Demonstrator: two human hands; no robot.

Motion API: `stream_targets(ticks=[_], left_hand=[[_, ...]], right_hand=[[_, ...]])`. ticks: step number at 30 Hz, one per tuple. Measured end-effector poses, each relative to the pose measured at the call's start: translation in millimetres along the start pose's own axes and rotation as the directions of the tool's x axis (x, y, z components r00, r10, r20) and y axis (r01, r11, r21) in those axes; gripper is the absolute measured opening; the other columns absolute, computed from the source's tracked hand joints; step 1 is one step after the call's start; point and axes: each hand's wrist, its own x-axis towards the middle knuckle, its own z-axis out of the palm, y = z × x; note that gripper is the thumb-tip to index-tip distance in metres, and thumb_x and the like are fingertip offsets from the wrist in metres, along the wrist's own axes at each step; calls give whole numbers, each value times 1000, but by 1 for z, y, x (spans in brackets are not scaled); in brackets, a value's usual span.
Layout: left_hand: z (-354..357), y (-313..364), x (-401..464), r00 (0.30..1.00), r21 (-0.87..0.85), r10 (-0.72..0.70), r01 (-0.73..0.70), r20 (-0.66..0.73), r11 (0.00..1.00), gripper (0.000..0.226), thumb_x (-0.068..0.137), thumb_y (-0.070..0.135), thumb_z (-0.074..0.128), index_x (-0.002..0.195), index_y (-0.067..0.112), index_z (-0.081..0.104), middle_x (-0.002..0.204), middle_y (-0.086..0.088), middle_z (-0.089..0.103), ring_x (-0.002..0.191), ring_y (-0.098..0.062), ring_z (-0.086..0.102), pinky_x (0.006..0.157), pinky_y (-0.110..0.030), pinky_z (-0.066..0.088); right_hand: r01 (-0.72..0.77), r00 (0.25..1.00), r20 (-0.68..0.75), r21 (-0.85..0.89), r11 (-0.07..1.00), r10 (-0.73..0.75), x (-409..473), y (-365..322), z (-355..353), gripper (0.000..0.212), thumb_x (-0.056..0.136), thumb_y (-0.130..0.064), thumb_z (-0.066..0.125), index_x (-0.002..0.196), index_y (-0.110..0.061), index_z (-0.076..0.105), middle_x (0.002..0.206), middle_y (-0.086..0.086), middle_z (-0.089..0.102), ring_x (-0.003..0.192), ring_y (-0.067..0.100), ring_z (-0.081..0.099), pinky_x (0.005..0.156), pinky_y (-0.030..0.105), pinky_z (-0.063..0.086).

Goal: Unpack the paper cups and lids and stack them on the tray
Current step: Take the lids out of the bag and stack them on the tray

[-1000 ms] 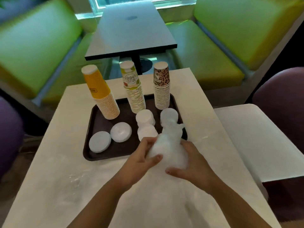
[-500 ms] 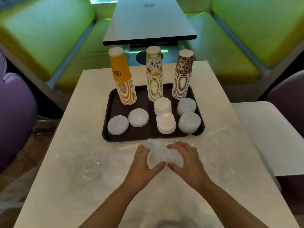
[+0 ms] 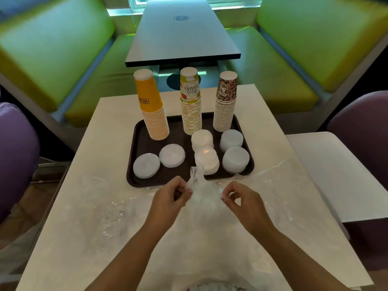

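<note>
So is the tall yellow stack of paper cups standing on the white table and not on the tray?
No, the yellow paper cup stack stands inside the dark brown plastic tray, at its far left corner.

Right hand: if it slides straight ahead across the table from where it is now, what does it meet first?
Likely the tray's near rim, then the lid stack at its right front corner. The right hand pinches plastic wrap; depth is uncertain.
</note>
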Motion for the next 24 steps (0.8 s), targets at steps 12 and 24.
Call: stream_targets(ticks=[12, 24], left_hand=[[11, 26, -20, 943, -408, -262, 326, 207, 853, 51, 80, 42, 58, 95, -7, 65, 86, -17, 67, 81, -24, 61, 78, -26, 52], [16, 17, -10, 796, -883, -584, 379, 159, 276, 14, 91, 8, 56, 79, 2, 54, 68, -11, 60, 70, -22, 62, 59, -33, 60]], right_hand=[[120, 966, 198, 222, 968, -165, -5, -37, 9, 15, 82, -16, 72, 80, -24, 59, 71, -13, 61, 70, 6, 58, 69, 22, 52], [-93, 989, 120, 84, 992, 83, 4, -13, 1, 23, 82, 1, 63, 87, -21, 60, 66, -4, 49, 49, 1, 43, 51, 12, 39]])
